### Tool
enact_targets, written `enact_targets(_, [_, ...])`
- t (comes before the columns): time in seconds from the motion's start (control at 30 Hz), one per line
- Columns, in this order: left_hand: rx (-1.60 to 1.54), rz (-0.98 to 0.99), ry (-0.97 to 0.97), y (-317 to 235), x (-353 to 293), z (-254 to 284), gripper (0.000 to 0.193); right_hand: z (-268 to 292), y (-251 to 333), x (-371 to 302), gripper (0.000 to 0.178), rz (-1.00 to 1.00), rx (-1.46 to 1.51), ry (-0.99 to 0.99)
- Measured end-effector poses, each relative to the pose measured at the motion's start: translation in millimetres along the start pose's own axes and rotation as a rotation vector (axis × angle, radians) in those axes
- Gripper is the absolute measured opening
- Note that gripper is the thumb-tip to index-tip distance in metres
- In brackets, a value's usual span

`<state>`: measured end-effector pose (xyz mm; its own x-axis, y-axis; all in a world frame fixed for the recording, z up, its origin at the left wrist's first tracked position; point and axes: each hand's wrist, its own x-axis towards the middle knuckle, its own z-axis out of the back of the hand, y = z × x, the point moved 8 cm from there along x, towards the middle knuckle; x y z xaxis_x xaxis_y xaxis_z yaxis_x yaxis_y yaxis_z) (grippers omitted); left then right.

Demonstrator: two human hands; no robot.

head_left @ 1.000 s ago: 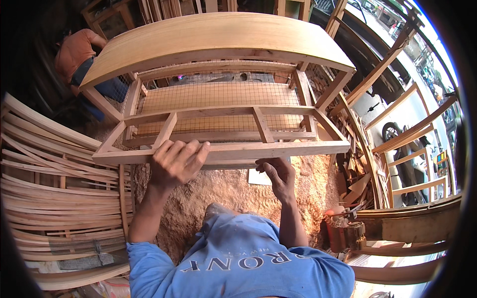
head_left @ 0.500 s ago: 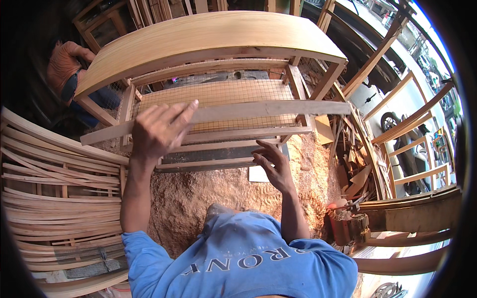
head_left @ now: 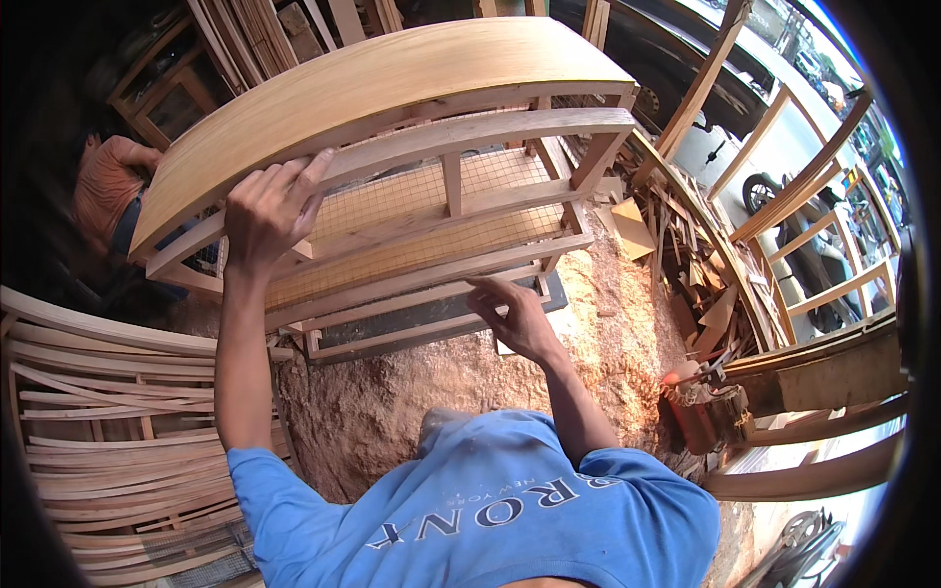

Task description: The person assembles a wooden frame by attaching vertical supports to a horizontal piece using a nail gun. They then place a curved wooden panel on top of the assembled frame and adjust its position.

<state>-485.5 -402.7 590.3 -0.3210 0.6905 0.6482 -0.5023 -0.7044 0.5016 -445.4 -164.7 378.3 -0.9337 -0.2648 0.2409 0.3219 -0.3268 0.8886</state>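
My left hand (head_left: 267,214) is closed on the upper rail of a long wooden frame (head_left: 490,129), left of its middle. Short posts join this rail to a second, lower rail. The frame slants in front of a long cabinet-like piece with a pale wooden top panel (head_left: 392,83). Wire mesh (head_left: 412,188) shows between the frame's rails. My right hand (head_left: 515,316) hovers beside the front wooden rails, its fingers bent and apart, with nothing visible in them.
Stacked curved wooden strips (head_left: 118,441) lie at the left. Sawdust (head_left: 382,392) covers the ground. Wood offcuts (head_left: 701,294) are heaped at the right, near upright frames and a motorcycle (head_left: 823,265). Another person (head_left: 113,186) bends at the far left.
The wooden frame, seen edge-on before, has tilted so that its posts and lower rail show. My left hand moved slightly left and up with it; my right hand shifted slightly left.
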Motion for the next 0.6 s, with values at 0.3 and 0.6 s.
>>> enact_targets(0.3, [-0.034,-0.010,-0.055,-1,-3,11,0.047,36,61,109,0.062,0.360,-0.194,-0.325])
enact_targets(0.6, [0.313,0.050,-0.263,-4,-27,0,0.039,21,58,143,0.034,0.246,0.059,-0.172])
